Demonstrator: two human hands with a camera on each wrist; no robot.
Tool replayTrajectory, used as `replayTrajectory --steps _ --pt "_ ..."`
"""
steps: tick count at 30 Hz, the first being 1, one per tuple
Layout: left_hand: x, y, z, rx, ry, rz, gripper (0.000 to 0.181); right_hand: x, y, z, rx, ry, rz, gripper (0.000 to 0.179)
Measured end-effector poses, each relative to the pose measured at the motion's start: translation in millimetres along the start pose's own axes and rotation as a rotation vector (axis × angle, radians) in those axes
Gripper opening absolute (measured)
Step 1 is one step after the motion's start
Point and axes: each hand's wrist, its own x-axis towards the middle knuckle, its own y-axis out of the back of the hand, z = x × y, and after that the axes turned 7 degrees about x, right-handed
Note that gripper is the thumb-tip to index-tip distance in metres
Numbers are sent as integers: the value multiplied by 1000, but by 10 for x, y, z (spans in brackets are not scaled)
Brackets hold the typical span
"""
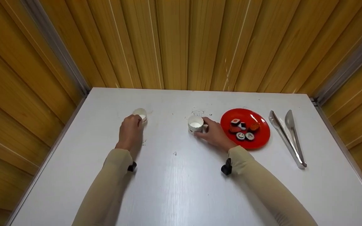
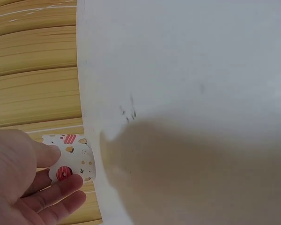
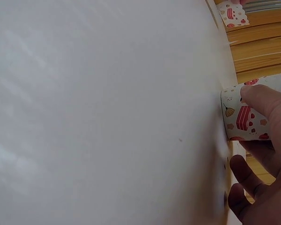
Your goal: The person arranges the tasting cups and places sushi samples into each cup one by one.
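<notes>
Toward the left of the white table [image 1: 174,182], my left hand [image 1: 129,131] pinches a small white paper cup [image 1: 140,112]. Its thumb and fingers sit at the cup's side in the left wrist view, where printed cakes and a donut show on the cup [image 2: 77,157]. My right hand [image 1: 215,134] grips a second paper cup [image 1: 195,123] of the same kind, left of the red plate, thumb on the near side. A scalloped rim and cake prints show on this cup [image 3: 243,117] in the right wrist view. Both cups are upright, their bases at the tabletop.
Right of the second cup lies a red plate [image 1: 259,141] with several sushi pieces [image 1: 240,136]. Metal tongs [image 1: 286,138] and a metal spatula-like utensil [image 1: 291,122] lie beyond it to the right. Wood-patterned walls [image 1: 174,47] border the table at the back and sides.
</notes>
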Motion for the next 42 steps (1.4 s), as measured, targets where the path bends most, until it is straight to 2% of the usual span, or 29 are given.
replayTrajectory --steps 9,27,30,36,42 --pt "-34 18 -139 14 -19 15 14 30 -12 -2 -32 28 7 67" --pt "-12 60 -220 -8 7 -68 15 62 -38 -2 -14 21 4 64" --pt "-2 56 -236 20 -2 -69 15 58 -36 -3 1 24 2 64" --pt "12 35 -262 137 -66 -14 11 52 -33 -8 -19 44 9 62" --pt "17 13 -269 183 -66 -7 11 48 -38 -4 -37 49 16 61"
